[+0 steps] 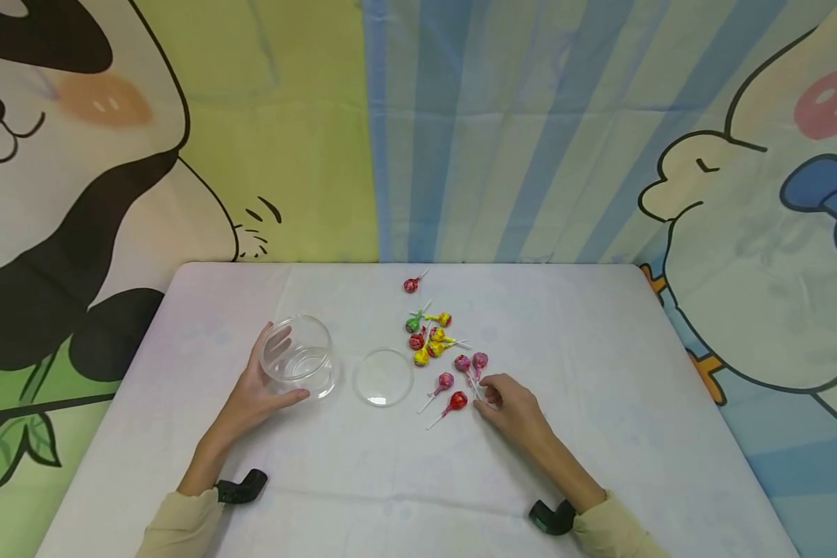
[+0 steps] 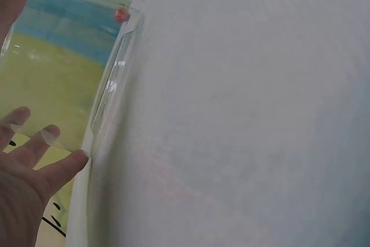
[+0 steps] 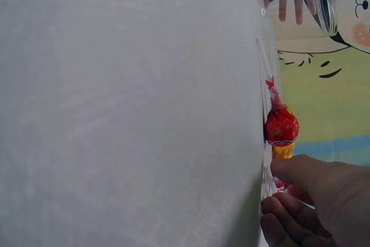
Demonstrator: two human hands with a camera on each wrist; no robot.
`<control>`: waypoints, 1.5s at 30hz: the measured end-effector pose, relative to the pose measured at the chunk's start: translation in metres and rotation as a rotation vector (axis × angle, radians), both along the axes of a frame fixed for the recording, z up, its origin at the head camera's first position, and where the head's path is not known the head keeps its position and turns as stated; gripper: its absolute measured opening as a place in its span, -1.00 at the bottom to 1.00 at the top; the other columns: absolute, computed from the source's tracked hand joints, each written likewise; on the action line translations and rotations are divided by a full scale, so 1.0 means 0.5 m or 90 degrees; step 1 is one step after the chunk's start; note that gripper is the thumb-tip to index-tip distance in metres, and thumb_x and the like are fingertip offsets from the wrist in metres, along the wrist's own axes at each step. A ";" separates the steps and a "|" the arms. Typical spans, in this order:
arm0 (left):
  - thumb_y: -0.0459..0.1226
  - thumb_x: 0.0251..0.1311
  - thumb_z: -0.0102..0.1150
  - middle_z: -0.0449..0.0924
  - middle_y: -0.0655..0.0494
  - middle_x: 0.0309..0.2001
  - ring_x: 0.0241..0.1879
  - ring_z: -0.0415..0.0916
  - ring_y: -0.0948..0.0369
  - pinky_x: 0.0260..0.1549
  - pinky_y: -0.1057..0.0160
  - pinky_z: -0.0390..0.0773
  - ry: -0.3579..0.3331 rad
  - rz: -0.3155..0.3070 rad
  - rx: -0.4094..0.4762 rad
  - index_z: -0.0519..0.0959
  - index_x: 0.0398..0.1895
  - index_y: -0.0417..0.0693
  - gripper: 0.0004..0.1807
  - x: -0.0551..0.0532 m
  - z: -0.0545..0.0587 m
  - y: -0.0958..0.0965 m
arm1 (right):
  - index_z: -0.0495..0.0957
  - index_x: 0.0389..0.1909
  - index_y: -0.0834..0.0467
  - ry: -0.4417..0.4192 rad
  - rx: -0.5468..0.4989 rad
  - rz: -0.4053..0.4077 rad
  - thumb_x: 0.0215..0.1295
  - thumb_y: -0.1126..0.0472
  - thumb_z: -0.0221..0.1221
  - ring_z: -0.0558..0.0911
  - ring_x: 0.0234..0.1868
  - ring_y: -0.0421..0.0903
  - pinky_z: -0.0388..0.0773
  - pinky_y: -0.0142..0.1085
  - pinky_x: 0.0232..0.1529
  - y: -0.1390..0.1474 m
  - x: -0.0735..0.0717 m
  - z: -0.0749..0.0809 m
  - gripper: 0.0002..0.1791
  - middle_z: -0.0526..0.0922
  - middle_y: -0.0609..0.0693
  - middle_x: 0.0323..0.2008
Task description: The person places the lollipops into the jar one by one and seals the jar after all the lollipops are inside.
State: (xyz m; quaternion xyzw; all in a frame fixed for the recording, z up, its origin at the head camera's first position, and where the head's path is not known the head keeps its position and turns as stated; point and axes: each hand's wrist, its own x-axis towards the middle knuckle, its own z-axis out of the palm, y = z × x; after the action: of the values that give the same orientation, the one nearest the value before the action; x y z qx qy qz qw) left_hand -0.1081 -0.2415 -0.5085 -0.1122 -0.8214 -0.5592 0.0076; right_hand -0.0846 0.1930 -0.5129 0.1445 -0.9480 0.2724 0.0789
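In the head view my left hand (image 1: 261, 391) holds a clear round jar (image 1: 307, 380) from its left side, thumb in front and fingers behind. The left wrist view shows several fingertips (image 2: 63, 169) against the jar wall. On the right, my right hand (image 1: 512, 411) pinches at the stick end of a pink lollipop (image 1: 463, 363); a second pink lollipop (image 1: 480, 360) lies right beside it. Curled fingers partly cover the sticks in the right wrist view. A red lollipop (image 1: 457, 401) and another pink lollipop (image 1: 446, 380) lie just left of this hand.
Between the hands lies a clear round lid (image 1: 384, 377). Farther back are several yellow lollipops (image 1: 438, 341), a green one (image 1: 413, 324) and a red one (image 1: 411, 285). A white cloth covers the table (image 1: 572, 325), whose back edge meets a printed curtain (image 1: 460, 155).
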 end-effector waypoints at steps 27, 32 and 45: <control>-0.37 -0.26 0.58 0.15 -0.01 0.49 0.41 0.20 -0.13 0.20 0.74 0.08 0.028 0.012 -0.028 -0.19 0.53 0.39 0.38 0.008 -0.015 0.013 | 0.66 -0.36 0.18 0.135 -0.165 -0.023 0.06 0.45 0.32 0.64 -0.41 -0.23 0.54 -0.59 -0.34 0.025 -0.036 -0.005 -0.85 0.70 -0.03 -0.41; -0.39 -0.28 0.58 0.15 -0.01 0.49 0.40 0.21 -0.15 0.21 0.74 0.07 0.035 0.006 -0.033 -0.20 0.55 0.31 0.39 0.006 -0.018 0.011 | 0.68 -0.34 0.24 0.129 -0.278 -0.047 0.11 0.44 0.30 0.68 -0.41 -0.25 0.57 -0.62 -0.32 0.018 -0.052 0.018 -0.90 0.74 0.08 -0.39; -0.42 -0.31 0.58 0.19 -0.07 0.46 0.33 0.24 -0.18 0.21 0.75 0.05 0.053 0.004 -0.060 -0.19 0.56 0.17 0.39 0.006 -0.006 0.013 | 0.58 -0.19 0.45 -0.018 -0.473 0.016 0.26 0.43 0.19 0.65 -0.28 -0.37 0.62 -0.56 -0.18 -0.076 -0.057 0.184 -0.84 0.65 0.36 -0.24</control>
State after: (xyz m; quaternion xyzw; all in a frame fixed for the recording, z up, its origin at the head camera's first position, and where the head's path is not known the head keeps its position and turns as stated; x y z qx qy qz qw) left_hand -0.1049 -0.2352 -0.5116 -0.1328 -0.8462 -0.5146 0.0387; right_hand -0.1129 0.1549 -0.4208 0.1137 -0.7836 0.6009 0.1094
